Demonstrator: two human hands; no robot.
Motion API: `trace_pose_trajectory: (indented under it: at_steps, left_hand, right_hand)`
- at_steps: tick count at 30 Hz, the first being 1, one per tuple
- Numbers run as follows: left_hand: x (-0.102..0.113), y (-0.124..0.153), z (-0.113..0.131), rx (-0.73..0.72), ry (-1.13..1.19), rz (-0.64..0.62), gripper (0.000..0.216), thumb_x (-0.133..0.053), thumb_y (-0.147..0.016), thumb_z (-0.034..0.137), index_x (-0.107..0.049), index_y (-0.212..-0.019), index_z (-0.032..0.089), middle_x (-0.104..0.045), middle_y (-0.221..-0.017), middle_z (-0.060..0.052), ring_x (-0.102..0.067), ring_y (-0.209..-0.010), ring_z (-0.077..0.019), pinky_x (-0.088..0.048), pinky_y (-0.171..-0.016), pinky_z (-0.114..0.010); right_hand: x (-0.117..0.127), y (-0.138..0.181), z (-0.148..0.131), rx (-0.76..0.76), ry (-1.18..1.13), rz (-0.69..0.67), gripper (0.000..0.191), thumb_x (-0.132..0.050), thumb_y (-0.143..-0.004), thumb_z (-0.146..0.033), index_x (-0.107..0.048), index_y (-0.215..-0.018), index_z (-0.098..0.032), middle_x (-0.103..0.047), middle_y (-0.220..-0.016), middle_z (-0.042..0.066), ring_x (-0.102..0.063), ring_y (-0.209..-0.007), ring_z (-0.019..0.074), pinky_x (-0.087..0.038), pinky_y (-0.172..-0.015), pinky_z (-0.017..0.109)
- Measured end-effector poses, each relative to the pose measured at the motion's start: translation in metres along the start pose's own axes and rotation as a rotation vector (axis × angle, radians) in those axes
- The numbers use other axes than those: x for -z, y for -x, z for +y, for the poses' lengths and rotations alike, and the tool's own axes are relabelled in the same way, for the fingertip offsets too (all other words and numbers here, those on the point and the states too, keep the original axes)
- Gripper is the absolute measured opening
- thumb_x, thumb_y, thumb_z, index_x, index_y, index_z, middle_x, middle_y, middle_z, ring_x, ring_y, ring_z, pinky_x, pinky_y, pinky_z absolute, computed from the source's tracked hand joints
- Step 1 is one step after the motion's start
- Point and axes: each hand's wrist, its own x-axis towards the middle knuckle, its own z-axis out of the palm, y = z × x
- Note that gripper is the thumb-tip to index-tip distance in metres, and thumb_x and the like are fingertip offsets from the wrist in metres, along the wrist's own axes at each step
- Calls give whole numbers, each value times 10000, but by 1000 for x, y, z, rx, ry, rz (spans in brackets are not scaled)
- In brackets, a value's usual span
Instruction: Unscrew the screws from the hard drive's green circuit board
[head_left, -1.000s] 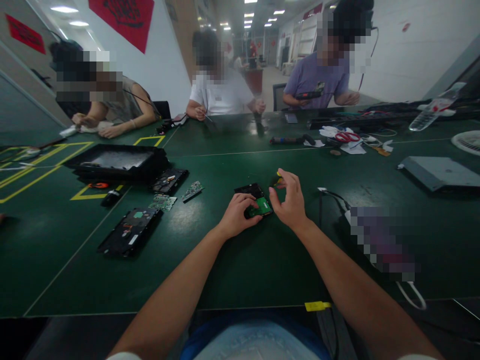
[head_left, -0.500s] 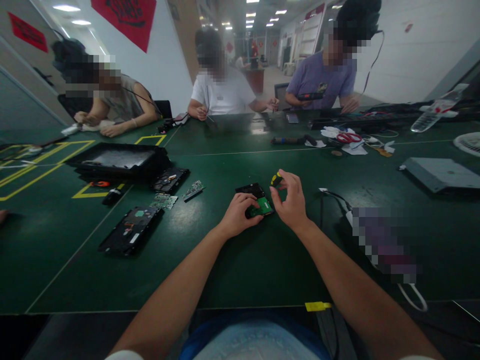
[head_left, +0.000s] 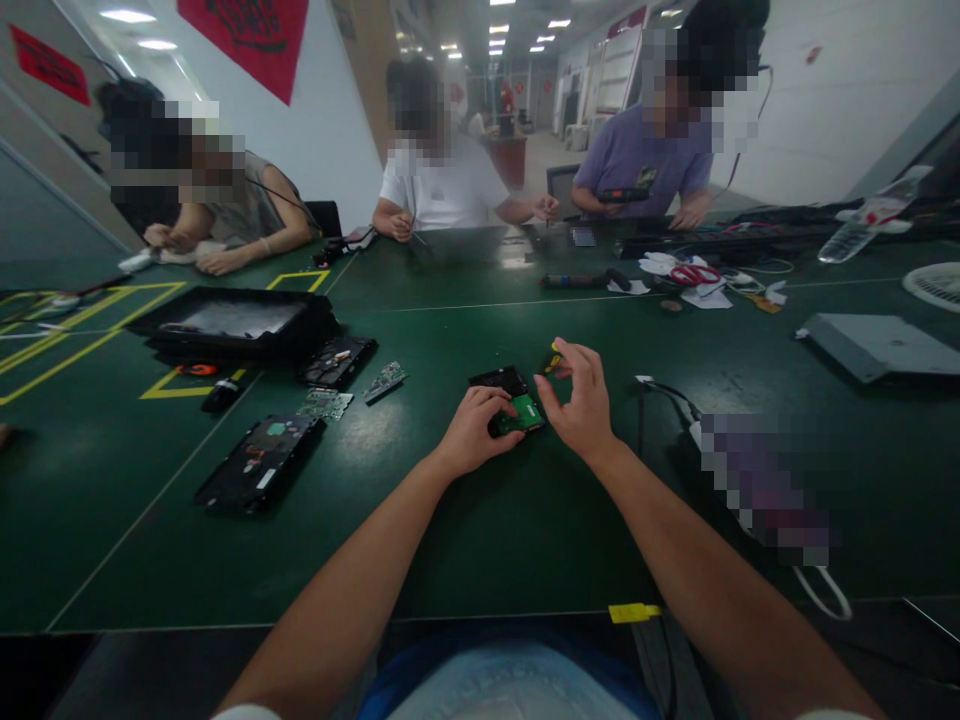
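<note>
On a green surface (head_left: 517,540), a circuit board (head_left: 529,411) is held by the left hand (head_left: 476,428), while a yellow-and-black tool (head_left: 553,361) is pinched by the right hand (head_left: 577,402) beside it.

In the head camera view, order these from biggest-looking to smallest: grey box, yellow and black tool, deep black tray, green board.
1. Deep black tray
2. Grey box, running to the picture's edge
3. Green board, partly covered by the left hand
4. Yellow and black tool, partly hidden by the right hand
</note>
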Motion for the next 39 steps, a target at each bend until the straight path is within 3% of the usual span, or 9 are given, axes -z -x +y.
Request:
trace_pose_trajectory:
  at_steps: [3,9,13,18,24,29,34,39]
  left_hand:
    - [0,0,0,-10,3,7,300,-851,-793,338,-692,-1029,243,-661,-1256,-75,-559,-1216,-291,-477,-1076,-508]
    - [1,0,2,5,0,-3,303,-855,-791,331,-692,-1033,249,-656,-1272,-75,-553,-1228,-297,-473,-1080,-520]
    - [1,0,1,7,1,-5,299,-853,-791,332,-690,-1027,245,-658,-1270,-77,-558,-1224,-299,-473,-1078,-522]
    - [0,0,0,-12,-1,5,312,-858,-781,330,-692,-1031,243,-660,-1258,-78,-560,-1217,-296,-473,-1073,-511]
    - [1,1,1,-14,-7,5,301,-848,-798,336,-691,-1037,239,-661,-1258,-78,-564,-1213,-294,-470,-1078,-505]
    - [2,0,2,1,-4,-2,296,-846,-800,336,-695,-1036,241,-655,-1270,-82,-558,-1228,-303,-474,-1073,-514]
    - [2,0,3,-6,-4,-3,305,-852,-791,326,-693,-1036,237,-660,-1262,-80,-558,-1223,-302,-471,-1077,-512]
    - [2,1,2,-7,1,5,296,-850,-795,325,-695,-1031,237,-657,-1260,-78,-556,-1223,-297,-473,-1075,-504]
  right_hand:
    - [0,0,1,9,-14,-5,660,-582,-991,-206,-330,-1587,-329,-502,-1426,138,-588,-1228,290,-649,-909,505]
    - [-1,1,1,-12,-16,5,661,-639,-974,-241,-356,-1564,-335,-503,-1382,125,-642,-1059,245,-665,-823,460]
    - [0,0,-1,5,-33,2,660,-593,-989,-195,-337,-1584,-325,-499,-1413,131,-638,-1102,249,-650,-874,465]
    - [0,0,-1,4,-21,11,654,-646,-971,-233,-374,-1556,-345,-515,-1371,119,-617,-1147,270,-658,-799,433]
    - [0,0,0,1,-18,4,668,-573,-993,-186,-320,-1598,-317,-488,-1437,140,-614,-1176,273,-637,-910,469]
    - [1,0,-1,-14,-3,6,664,-644,-968,-226,-371,-1563,-338,-509,-1367,126,-627,-1093,260,-647,-815,434]
    - [0,1,-1,-26,-14,-19,648,-566,-1001,-218,-320,-1593,-314,-482,-1435,150,-619,-1171,278,-631,-911,477]
    - [1,1,0,-30,5,-9,653,-631,-980,-253,-357,-1567,-333,-510,-1391,131,-616,-1163,275,-645,-832,434]
